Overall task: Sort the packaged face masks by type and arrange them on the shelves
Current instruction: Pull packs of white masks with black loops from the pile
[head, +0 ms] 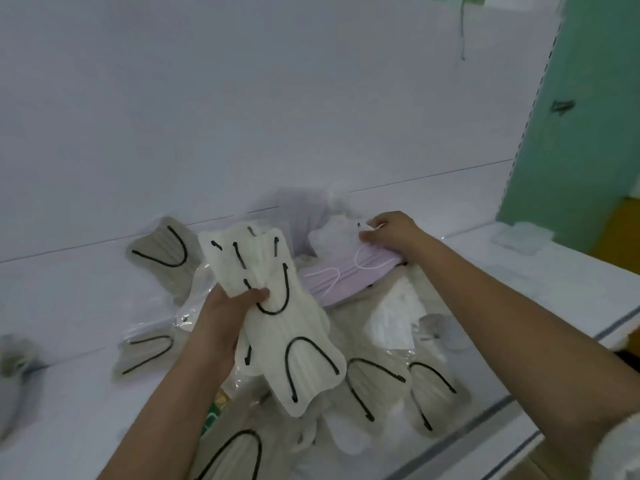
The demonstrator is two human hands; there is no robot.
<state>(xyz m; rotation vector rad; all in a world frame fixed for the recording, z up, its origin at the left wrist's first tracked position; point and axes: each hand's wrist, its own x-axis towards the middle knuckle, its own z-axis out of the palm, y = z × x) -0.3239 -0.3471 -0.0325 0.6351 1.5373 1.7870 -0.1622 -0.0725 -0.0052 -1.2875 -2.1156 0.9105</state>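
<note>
Grey masks [372, 382] with black loops lie nearest, spread on the white shelf [69, 393]. Above them, the left hand [225, 317] has its grip closed around a bunch of cream masks [277, 327]. Farther back, the right hand [391, 233] pinches a pack of pink masks [346, 275] on the pile. Behind is a white wall [242, 98].
</note>
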